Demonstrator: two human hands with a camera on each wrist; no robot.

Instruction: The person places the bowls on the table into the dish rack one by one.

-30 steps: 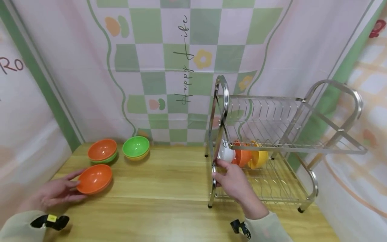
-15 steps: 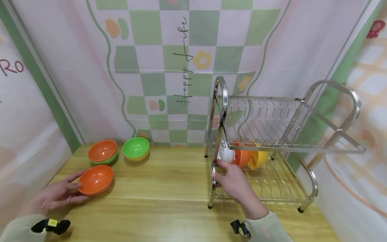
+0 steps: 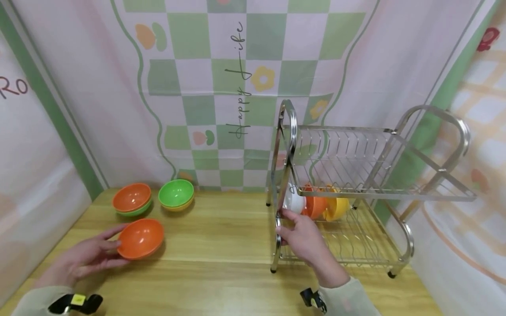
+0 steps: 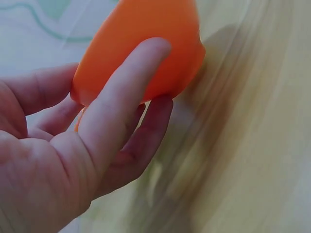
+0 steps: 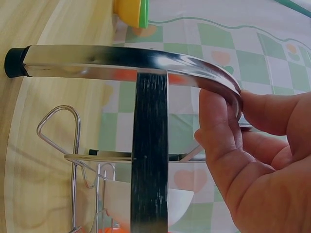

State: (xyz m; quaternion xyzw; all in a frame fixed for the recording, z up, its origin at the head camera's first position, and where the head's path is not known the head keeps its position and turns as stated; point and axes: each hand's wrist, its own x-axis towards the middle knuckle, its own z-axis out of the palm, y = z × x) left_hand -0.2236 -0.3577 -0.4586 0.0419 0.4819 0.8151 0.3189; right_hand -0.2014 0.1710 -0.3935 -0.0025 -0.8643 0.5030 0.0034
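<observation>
An orange bowl (image 3: 141, 239) is held by its left rim in my left hand (image 3: 92, 256), above the table at the left. In the left wrist view the fingers (image 4: 124, 92) and thumb grip the bowl's (image 4: 146, 43) edge. My right hand (image 3: 306, 239) grips the curved front-left leg of a metal two-tier dish rack (image 3: 292, 149); the right wrist view shows thumb and fingers around the metal tube (image 5: 214, 73). On the rack's lower tier, a white bowl (image 3: 294, 201), an orange bowl (image 3: 315, 206) and a yellow bowl (image 3: 337, 207) stand on edge in a row.
At the back left, an orange bowl (image 3: 131, 196) sits stacked in a green bowl (image 3: 134, 210). Beside it a green bowl (image 3: 176, 192) rests in a yellow bowl (image 3: 178, 206). Behind the wooden table (image 3: 217, 245) hangs a checked curtain (image 3: 229, 109).
The left hand has moved to the right with the orange bowl, away from the stacked bowls' left side. My right hand keeps its grip on the rack.
</observation>
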